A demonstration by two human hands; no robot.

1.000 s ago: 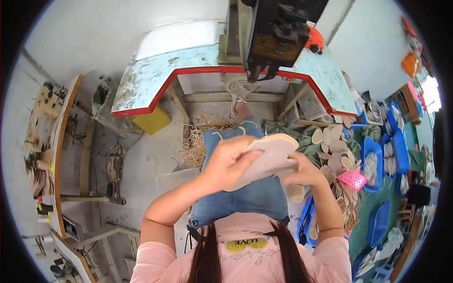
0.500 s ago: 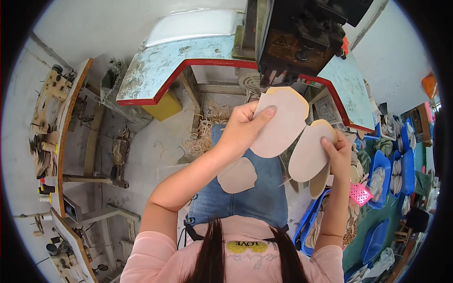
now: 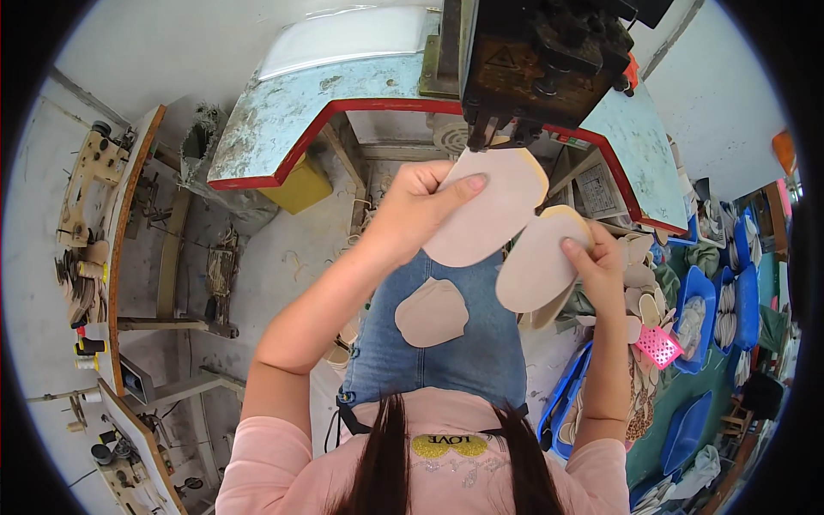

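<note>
Two bare hands are recorded in the head view, each grasping pale cut material. The left hand (image 3: pixel 410 210) pinches one larger rounded piece (image 3: pixel 489 215), thumb on top, just below one dark machine head (image 3: pixel 541 77); contact with the machine cannot be determined. The right hand (image 3: pixel 599 259) grips one smaller oval piece (image 3: pixel 536 266), thumb on its face; at least one further layer shows beneath it, total not countable. Both held pieces have a yellow edge and are located in front of the person, above the lap. One loose pale piece (image 3: pixel 431 313) lies flat on the denim-covered lap (image 3: pixel 472 365). Also noted: one pale-blue table (image 3: pixel 283 120) with a red edge, one yellow container (image 3: pixel 300 186) below it at left, one pink perforated basket (image 3: pixel 659 347) at right, and several blue trays (image 3: pixel 687 432), partly overlapped, exact number uncertain.
</note>
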